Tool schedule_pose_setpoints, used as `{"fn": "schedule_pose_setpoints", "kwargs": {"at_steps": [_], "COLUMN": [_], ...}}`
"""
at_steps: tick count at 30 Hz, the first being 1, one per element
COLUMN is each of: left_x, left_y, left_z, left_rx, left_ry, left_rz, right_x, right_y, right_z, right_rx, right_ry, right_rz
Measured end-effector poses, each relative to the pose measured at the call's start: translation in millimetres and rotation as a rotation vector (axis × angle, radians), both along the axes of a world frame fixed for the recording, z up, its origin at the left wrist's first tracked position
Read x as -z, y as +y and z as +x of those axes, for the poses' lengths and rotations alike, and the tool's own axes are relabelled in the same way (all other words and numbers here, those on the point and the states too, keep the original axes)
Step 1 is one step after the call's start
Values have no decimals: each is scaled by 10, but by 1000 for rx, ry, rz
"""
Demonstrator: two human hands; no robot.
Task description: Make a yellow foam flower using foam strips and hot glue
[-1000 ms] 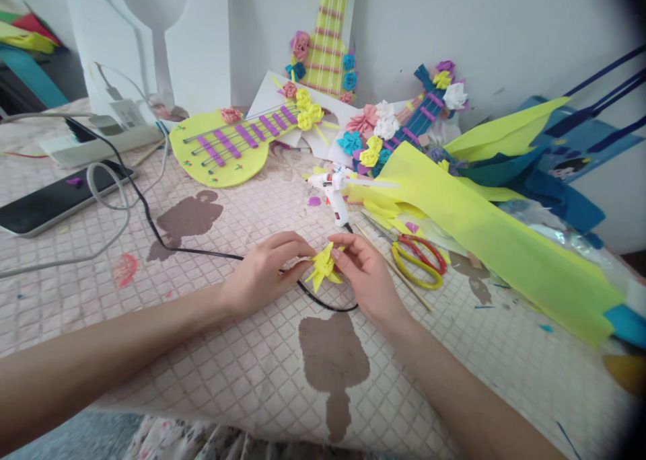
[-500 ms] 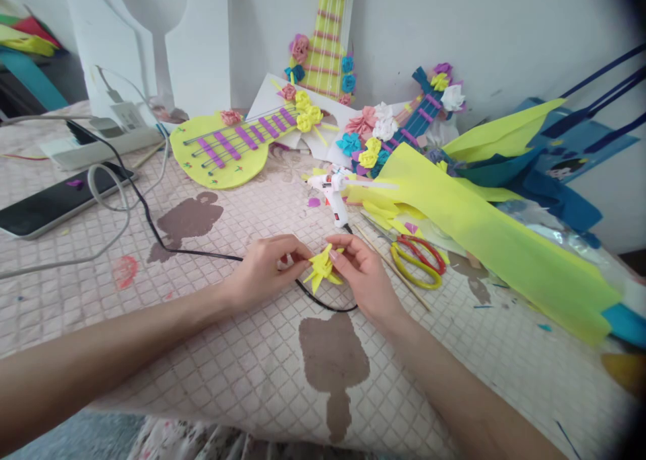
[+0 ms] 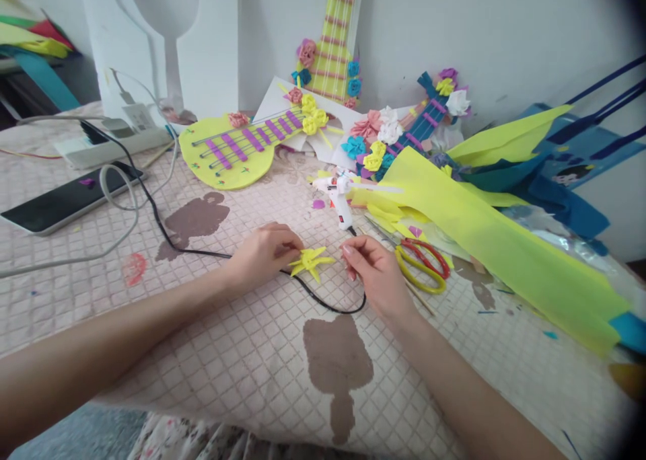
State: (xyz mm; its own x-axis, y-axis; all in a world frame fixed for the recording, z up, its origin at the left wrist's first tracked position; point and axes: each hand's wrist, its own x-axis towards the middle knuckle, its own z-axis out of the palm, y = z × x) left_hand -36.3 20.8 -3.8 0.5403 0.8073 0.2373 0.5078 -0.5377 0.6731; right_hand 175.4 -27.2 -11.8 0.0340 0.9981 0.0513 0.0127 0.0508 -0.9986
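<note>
Fingers [image 3: 289,237] of the left hand [image 3: 265,255] pinched a yellow paper flower [image 3: 310,263] over the desk [image 3: 252,359]; the right hand [image 3: 376,272] curled apart from it, its grasp unclear. Beyond were a blue bag [image 3: 600,137], contents hidden, yellow sheet [image 3: 497,245], glue gun [image 3: 342,201] and scissors [image 3: 437,288]; black cord [image 3: 328,306] ran nearby.

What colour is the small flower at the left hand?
The flower is bright yellow; the head view shows it.
</note>
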Motion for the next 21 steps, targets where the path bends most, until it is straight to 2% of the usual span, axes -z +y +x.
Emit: {"fn": "schedule_pose_setpoints", "kwargs": {"at_steps": [4,7,9,11,13,16,18,21], "left_x": [47,42,18,-22,-72,-155,-207,-251], "left_y": [53,58,52,38,17,-23,-46,-57], "left_z": [-45,-60,-62,-56,-39,9,44,67], "left_rx": [32,-80,-156,-161,-106,35,37,37], "left_ry": [-10,-75,-163,-259,-321,-629,-745,-815], "left_rz": [42,51,-31,-208,-430,-778,-995,-1141], "right_x": [-6,-11,-19,-36,-60,-97,-113,-119], "right_y": [-11,-8,-8,-16,-34,-67,-85,-97], "right_z": [-26,-31,-34,-41,-49,-61,-67,-69], "right_rx": [-45,-57,-59,-61,-67,-74,-77,-74], "right_ry": [94,122,157,185,172,126,110,88], "right_rz": [-65,-59,-50,-50,-64,-85,-92,-93]}}
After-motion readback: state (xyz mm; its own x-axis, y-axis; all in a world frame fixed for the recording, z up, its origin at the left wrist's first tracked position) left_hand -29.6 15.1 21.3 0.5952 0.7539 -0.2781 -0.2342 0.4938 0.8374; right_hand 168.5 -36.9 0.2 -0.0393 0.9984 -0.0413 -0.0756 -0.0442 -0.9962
